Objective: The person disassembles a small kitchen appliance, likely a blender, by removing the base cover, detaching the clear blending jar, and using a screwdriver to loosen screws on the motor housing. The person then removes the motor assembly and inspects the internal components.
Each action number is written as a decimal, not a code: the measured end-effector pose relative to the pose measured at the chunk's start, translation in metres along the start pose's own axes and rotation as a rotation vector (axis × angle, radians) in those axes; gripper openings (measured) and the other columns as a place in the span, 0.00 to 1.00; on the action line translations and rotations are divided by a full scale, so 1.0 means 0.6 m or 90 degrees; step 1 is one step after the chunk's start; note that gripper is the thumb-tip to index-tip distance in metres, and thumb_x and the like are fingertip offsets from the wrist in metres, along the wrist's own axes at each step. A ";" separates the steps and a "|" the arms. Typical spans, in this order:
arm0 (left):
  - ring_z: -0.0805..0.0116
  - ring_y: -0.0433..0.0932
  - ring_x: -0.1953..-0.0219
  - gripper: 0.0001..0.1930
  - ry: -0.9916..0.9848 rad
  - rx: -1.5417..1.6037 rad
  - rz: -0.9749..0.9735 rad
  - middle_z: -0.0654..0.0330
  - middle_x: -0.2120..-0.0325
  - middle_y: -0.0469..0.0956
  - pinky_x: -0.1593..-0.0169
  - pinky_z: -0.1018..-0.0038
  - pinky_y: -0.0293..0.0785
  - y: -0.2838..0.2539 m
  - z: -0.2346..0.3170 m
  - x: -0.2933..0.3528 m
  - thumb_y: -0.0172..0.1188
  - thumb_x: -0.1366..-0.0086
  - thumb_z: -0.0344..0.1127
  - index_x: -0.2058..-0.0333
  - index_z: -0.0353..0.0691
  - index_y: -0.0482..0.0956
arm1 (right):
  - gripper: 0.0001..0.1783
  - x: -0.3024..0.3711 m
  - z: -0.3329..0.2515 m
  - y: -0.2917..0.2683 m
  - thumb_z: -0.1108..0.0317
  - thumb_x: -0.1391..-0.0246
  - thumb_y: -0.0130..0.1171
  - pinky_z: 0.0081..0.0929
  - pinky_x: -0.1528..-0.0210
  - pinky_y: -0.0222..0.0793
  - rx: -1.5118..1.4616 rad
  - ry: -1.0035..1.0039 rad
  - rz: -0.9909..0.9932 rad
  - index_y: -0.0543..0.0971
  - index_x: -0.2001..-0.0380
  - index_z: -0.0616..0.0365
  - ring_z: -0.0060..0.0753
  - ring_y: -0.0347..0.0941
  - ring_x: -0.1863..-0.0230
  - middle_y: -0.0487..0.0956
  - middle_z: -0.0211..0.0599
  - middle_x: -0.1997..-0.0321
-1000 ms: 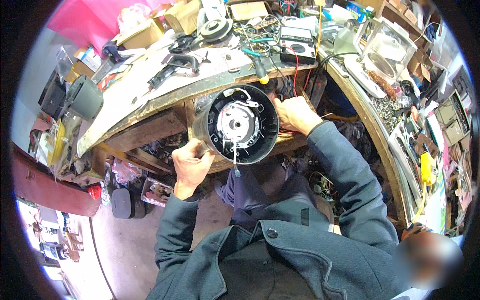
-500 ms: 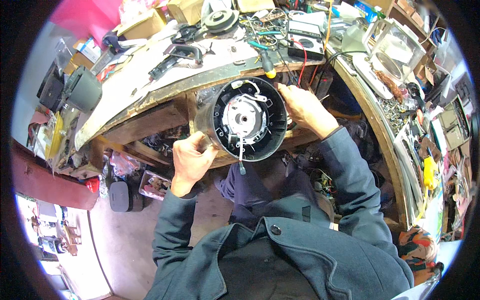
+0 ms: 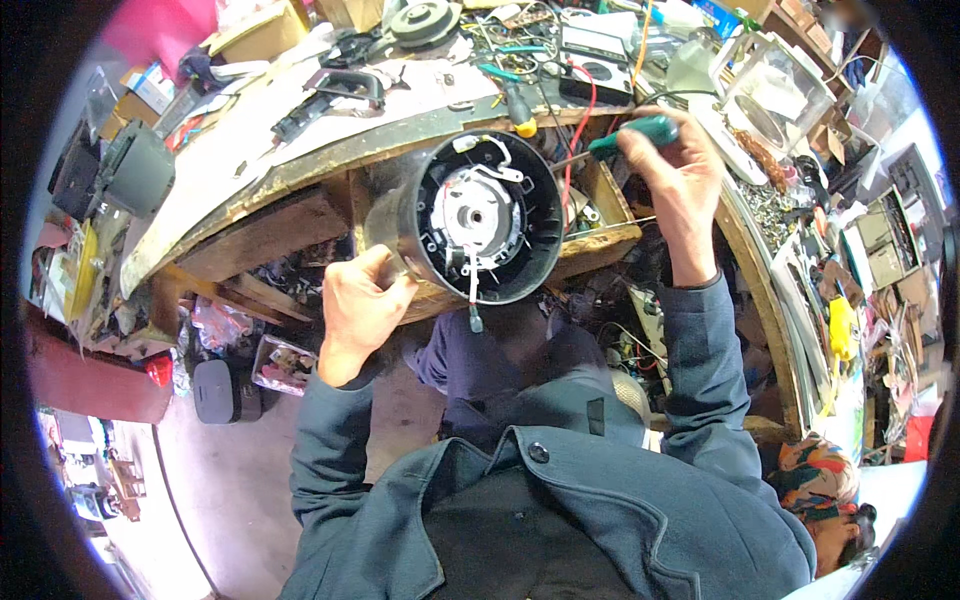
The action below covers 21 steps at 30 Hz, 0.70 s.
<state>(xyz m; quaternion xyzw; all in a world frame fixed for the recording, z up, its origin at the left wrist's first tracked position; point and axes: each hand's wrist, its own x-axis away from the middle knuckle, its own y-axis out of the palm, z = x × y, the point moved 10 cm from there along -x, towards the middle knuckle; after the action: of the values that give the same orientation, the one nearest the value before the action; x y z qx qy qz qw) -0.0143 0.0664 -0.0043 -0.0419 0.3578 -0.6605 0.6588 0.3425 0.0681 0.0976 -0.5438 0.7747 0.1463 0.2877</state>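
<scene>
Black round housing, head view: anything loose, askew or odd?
One thing: a thin wire with a small connector hangs loose out of the black round housing, past its lower rim. The left hand grips the housing's side; the right hand holds a green-handled screwdriver beside it. The workbench is cluttered.

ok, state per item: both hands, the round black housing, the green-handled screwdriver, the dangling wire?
left hand: gripping the housing's outer wall from the left.
right hand: closed on the screwdriver handle, off the housing.
round black housing: open face toward the camera, inner plate and wiring exposed.
green-handled screwdriver: held, shaft pointing left toward the housing.
dangling wire: hanging loose below the housing's rim.
</scene>
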 end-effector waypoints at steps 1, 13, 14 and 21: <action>0.84 0.69 0.75 0.06 -0.035 0.007 -0.044 0.67 0.79 0.80 0.72 0.77 0.68 0.002 -0.013 0.006 0.67 0.41 0.25 0.65 0.30 0.85 | 0.14 -0.002 -0.031 -0.011 0.70 0.42 0.72 0.17 0.57 0.74 0.028 -0.026 0.030 0.82 0.53 0.58 0.15 0.77 0.63 0.83 0.26 0.62; 0.67 0.73 0.85 0.06 -0.013 -0.037 -0.006 0.49 0.85 0.75 0.75 0.68 0.70 -0.006 0.013 0.001 0.66 0.47 0.31 0.73 0.35 0.81 | 0.27 0.102 -0.293 -0.209 0.48 0.28 0.49 0.27 0.73 0.77 -0.037 -0.361 0.266 0.73 0.54 0.68 0.39 0.77 0.76 0.80 0.57 0.65; 0.68 0.72 0.85 0.06 -0.001 -0.012 0.008 0.50 0.85 0.74 0.75 0.68 0.70 -0.009 0.015 0.002 0.65 0.47 0.31 0.74 0.34 0.80 | 0.29 0.112 -0.298 -0.200 0.45 0.29 0.48 0.25 0.76 0.75 0.010 -0.358 0.280 0.72 0.54 0.68 0.38 0.74 0.79 0.79 0.57 0.67; 0.65 0.72 0.85 0.07 0.005 -0.043 -0.026 0.49 0.85 0.72 0.76 0.68 0.70 -0.007 -0.001 0.003 0.65 0.47 0.31 0.76 0.34 0.78 | 0.33 0.147 -0.300 -0.106 0.40 0.32 0.54 0.22 0.87 0.68 0.144 -0.384 0.266 0.66 0.47 0.62 0.34 0.73 0.84 0.80 0.60 0.70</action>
<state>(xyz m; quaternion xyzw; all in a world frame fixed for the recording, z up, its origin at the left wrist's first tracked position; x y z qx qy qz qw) -0.0183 0.0646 -0.0032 -0.0689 0.3815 -0.6617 0.6417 0.3282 -0.1192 0.1923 -0.2715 0.7606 0.2687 0.5249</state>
